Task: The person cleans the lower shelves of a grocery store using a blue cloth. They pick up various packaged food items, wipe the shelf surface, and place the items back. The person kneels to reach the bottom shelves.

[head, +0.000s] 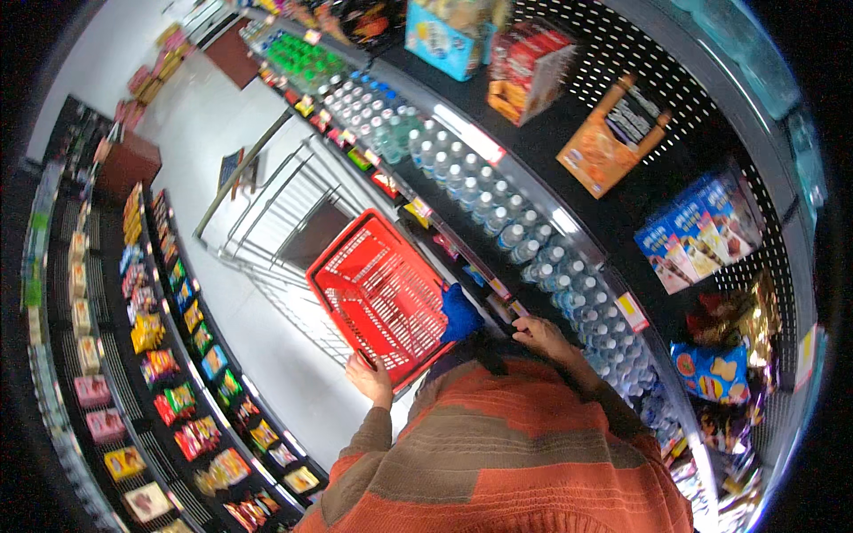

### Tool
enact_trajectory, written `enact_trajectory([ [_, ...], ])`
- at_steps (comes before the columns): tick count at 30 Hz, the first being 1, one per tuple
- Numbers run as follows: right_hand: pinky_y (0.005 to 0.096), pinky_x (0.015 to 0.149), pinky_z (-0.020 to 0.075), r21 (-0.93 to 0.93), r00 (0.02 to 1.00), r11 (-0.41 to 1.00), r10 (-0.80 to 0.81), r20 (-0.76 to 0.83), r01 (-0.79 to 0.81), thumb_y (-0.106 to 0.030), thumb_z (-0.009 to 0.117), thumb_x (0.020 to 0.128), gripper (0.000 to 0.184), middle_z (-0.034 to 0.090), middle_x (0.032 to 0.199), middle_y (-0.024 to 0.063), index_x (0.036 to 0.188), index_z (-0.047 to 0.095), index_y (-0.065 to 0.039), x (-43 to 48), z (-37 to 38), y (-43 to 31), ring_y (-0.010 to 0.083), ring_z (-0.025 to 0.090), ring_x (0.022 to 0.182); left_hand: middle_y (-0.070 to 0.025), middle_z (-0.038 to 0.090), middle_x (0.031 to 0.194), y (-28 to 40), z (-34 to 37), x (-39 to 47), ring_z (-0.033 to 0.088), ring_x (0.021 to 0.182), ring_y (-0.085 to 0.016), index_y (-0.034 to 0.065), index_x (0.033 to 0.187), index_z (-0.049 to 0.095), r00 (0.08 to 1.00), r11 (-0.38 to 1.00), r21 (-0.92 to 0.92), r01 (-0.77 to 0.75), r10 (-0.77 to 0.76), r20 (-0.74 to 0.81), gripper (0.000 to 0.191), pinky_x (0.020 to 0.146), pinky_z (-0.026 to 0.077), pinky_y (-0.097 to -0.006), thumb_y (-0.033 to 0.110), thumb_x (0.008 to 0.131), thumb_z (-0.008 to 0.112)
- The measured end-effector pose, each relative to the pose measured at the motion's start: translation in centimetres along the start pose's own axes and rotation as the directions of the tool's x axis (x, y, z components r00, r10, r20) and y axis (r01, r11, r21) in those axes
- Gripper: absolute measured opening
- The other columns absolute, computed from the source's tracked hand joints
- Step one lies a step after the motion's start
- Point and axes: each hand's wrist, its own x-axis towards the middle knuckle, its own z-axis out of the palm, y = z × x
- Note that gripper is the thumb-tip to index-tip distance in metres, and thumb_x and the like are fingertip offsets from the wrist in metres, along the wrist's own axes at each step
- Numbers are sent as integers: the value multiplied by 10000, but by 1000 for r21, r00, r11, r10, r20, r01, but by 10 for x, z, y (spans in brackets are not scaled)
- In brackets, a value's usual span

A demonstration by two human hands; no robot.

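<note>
A red plastic shopping basket sits on a wire shopping cart in front of me, with a blue cloth-like item at its right rim. My left hand is at the basket's near left edge, its fingers around a dark piece that looks like a handle. To the right, my right hand has its fingers curled at the price-label edge of a shelf, beside rows of clear water bottles. Whether it grips anything there is unclear.
Shelves of packaged snacks line the left side. Above the bottles, the right shelf holds an orange box, blue boxes and a blue snack bag. A pale floor aisle runs between, with brown counters beyond.
</note>
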Motion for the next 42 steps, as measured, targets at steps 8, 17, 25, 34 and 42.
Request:
enact_trajectory([
  [8, 452, 962, 529, -47, 988, 999, -11, 156, 19, -333, 766, 894, 623, 664, 1273, 218, 1374, 555, 4, 61, 26, -14, 368, 656, 1154, -373, 588, 1257, -42, 21, -32, 585, 1209, -476, -177, 1306, 423, 756, 763, -56, 644, -624, 197, 989, 1050, 454, -475, 483, 726, 877],
  [17, 471, 1141, 378, -48, 988, 995, -80, 134, 88, -432, 795, 849, 889, 490, 1466, 287, 1504, 392, 15, 122, 57, 5, 417, 459, 1377, -352, 660, 1082, -28, 43, -44, 664, 1044, -477, -118, 1197, 460, 678, 652, -198, 732, -725, 122, 808, 937, 517, -468, 346, 709, 907],
  [25, 477, 1085, 432, -113, 974, 992, 80, 214, -57, -558, 826, 772, 1107, 552, 1388, 329, 1525, 312, 68, 173, 91, -13, 468, 554, 1267, -255, 698, 1047, -9, 42, -47, 678, 1006, -446, -14, 1158, 524, 621, 610, -163, 775, -783, 25, 646, 892, 521, -487, 295, 727, 893],
  [34, 442, 1066, 461, 27, 988, 990, 136, 72, -138, -287, 764, 877, 938, 527, 1413, 311, 1539, 234, 114, 182, 136, -14, 416, 565, 1273, -233, 709, 1000, 1, 32, -37, 691, 963, -431, -2, 1108, 533, 585, 573, -188, 797, -811, 7, 584, 855, 531, -488, 251, 717, 885],
  [42, 475, 1018, 494, -22, 986, 989, 150, 72, -149, -295, 736, 912, 912, 568, 1373, 298, 1556, 212, 80, 205, 143, -31, 399, 611, 1211, -226, 713, 990, -11, 28, -21, 692, 941, -415, -10, 1138, 550, 621, 604, -249, 757, -784, -14, 545, 856, 529, -482, 223, 751, 857],
])
